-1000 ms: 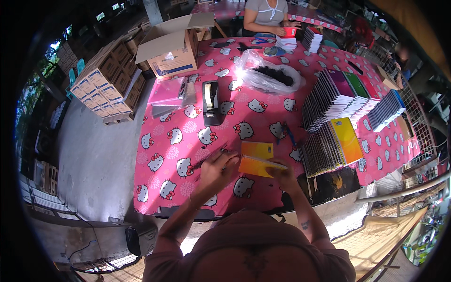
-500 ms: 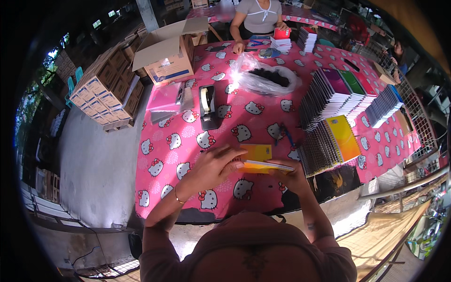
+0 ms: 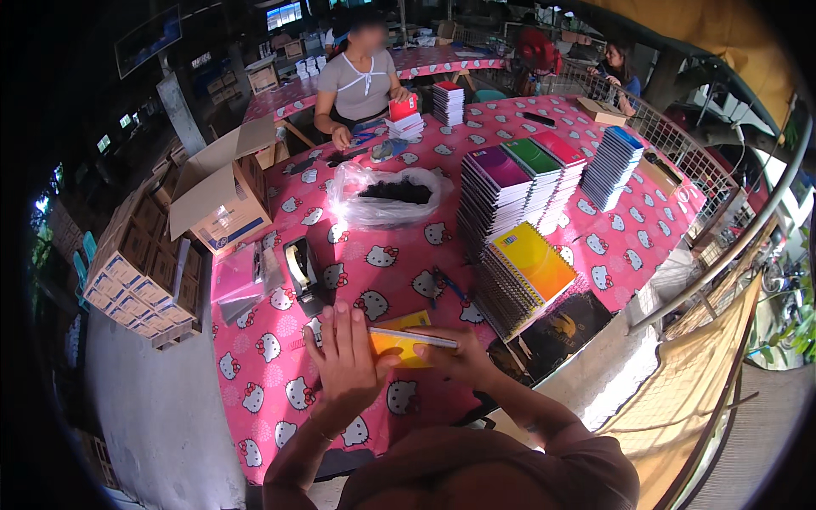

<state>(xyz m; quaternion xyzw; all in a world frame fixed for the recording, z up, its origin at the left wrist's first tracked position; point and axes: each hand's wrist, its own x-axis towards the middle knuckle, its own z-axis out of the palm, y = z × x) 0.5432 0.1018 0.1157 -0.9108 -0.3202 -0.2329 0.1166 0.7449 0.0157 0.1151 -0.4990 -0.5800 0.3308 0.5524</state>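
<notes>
Left hand (image 3: 347, 361) at 6 o'clock, fingers (image 3: 340, 323) spread flat and pressed against the near face of a yellow notebook (image 3: 406, 342). Right hand (image 3: 463, 357) just beside it at the notebook's right end, fingers curled around that edge, gripping it. Notebook held on edge, low above the pink cartoon-cat worktop (image 3: 280, 374), spine side up, running left to right between both hands. At 2 o'clock from the hands, a stack of spiral notebooks with a yellow-orange cover on top (image 3: 523, 272), a black-cover notebook (image 3: 561, 327) lying just beside its base. Further out at 1 o'clock, taller stacks topped purple, green and red (image 3: 518, 178), then a blue-topped stack (image 3: 612, 161). At 12 o'clock a clear plastic bag with dark contents (image 3: 387, 195). At 11 o'clock a tape dispenser (image 3: 299, 268) near pink plastic-wrapped packs (image 3: 238, 276). Open cardboard box (image 3: 221, 191) at 10 o'clock on the worktop edge. Another person in a grey top (image 3: 361, 81) sits at the far side, hands on small items there.
</notes>
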